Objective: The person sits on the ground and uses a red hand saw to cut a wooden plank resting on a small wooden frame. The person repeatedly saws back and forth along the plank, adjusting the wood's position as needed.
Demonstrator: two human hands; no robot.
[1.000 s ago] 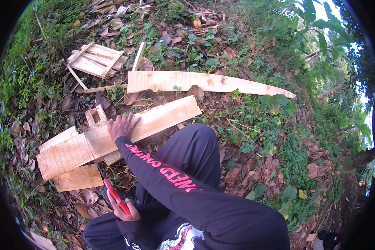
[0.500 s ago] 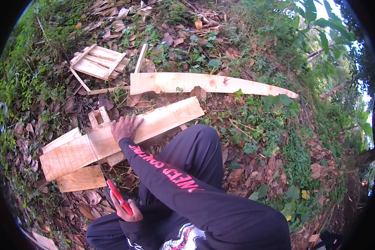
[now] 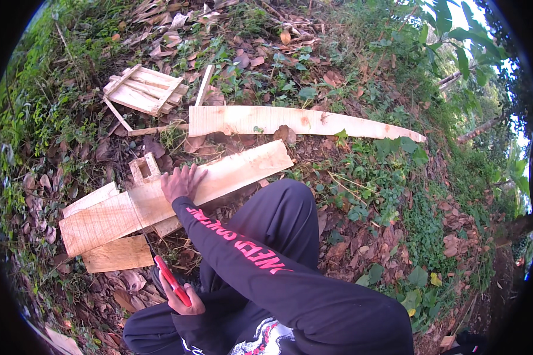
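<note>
Outdoor ground, pale rough-sawn wooden plank (image 3: 177,192) with saw.
Left hand (image 3: 182,300) grips red-handled handsaw (image 3: 173,280), its thin blade crossing the plank; right hand (image 3: 180,181) lies flat, fingers spread, atop the plank on leaf-littered ground (image 3: 361,236).

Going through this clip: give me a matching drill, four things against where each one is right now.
Things:
1. red-handled saw
2. right hand
3. long tapered board
4. small slatted frame

Places:
A. on the leaves at upper left
B. gripped in the left hand, near the person's lap
C. spread flat on the pale plank
D. on the ground beyond that plank, narrowing to the right

Pairs: 1-B, 2-C, 3-D, 4-A
</note>
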